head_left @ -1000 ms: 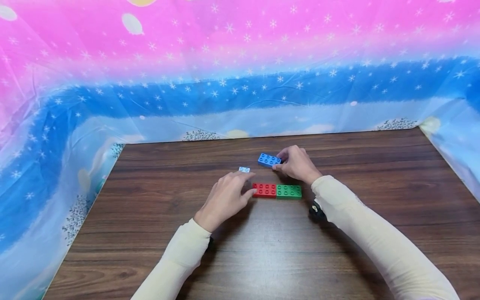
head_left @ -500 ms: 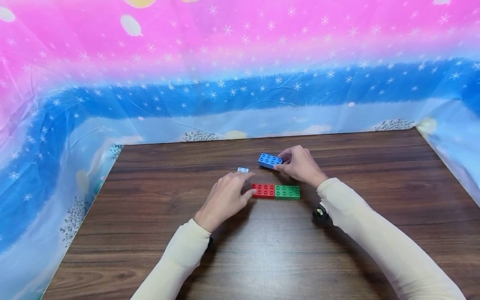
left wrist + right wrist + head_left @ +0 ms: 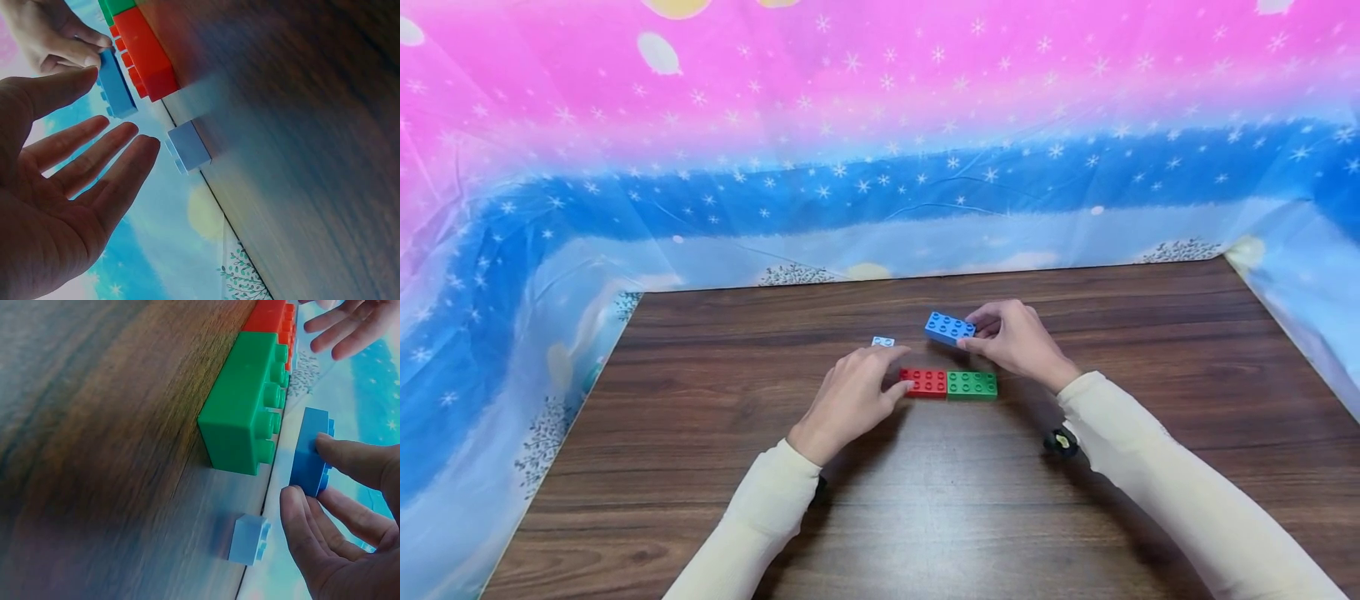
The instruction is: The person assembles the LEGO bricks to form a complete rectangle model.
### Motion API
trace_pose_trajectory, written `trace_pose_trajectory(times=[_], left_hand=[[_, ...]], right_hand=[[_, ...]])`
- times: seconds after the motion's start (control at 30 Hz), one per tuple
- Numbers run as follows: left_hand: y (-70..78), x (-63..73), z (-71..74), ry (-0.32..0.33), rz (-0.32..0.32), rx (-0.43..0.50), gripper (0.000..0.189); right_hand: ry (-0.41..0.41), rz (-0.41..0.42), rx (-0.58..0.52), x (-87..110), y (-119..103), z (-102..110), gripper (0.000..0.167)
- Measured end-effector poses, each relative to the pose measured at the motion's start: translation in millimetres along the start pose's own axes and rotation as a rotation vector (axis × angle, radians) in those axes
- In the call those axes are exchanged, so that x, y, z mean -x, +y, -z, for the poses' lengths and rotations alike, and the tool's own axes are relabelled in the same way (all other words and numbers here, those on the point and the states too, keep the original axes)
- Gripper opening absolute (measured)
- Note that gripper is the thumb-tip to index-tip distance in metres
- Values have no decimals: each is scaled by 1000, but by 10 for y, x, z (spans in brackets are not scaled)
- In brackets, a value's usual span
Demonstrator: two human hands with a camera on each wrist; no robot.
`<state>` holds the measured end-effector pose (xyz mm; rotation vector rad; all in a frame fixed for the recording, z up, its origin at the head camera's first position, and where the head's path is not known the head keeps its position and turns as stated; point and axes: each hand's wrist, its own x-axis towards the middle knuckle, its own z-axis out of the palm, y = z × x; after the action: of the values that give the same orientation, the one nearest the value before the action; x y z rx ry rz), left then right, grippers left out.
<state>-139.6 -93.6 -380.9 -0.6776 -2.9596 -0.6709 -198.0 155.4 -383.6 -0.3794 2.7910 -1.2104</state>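
My right hand point(image 3: 1018, 342) pinches a blue eight-stud toy building brick point(image 3: 950, 327) between thumb and fingers, tilted and behind the row of bricks. My left hand point(image 3: 853, 396) is spread, holding nothing, beside the left end of a red brick point(image 3: 927, 382). In the left wrist view its fingers point(image 3: 119, 178) are apart from the bricks. A green brick point(image 3: 972, 384) stands end to end with the red one. Past my left fingers a small light-blue brick point(image 3: 883, 342) is partly hidden in the head view; the left wrist view shows it whole.
In the right wrist view a small light-blue brick point(image 3: 248, 540) stands beyond the green one's near end; the head view does not show one there. The brown wooden table point(image 3: 715, 517) ends at a pink and blue snowflake cloth point(image 3: 820, 183).
My right hand has moved to the right and slightly toward me with the blue brick, which has turned and tilted a little. My left hand has hardly moved.
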Motion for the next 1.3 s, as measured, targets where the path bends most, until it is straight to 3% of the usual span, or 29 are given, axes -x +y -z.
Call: trace_pose_trajectory(times=[0.57,1.3], left_hand=[[-15,-2,-34,8,-28,12,46],[5,-22,-75,-28,-23,36,51]], right_hand=[[-14,0,-17,240,10,114,37],[-76,68,-21,359,-60,86,33]])
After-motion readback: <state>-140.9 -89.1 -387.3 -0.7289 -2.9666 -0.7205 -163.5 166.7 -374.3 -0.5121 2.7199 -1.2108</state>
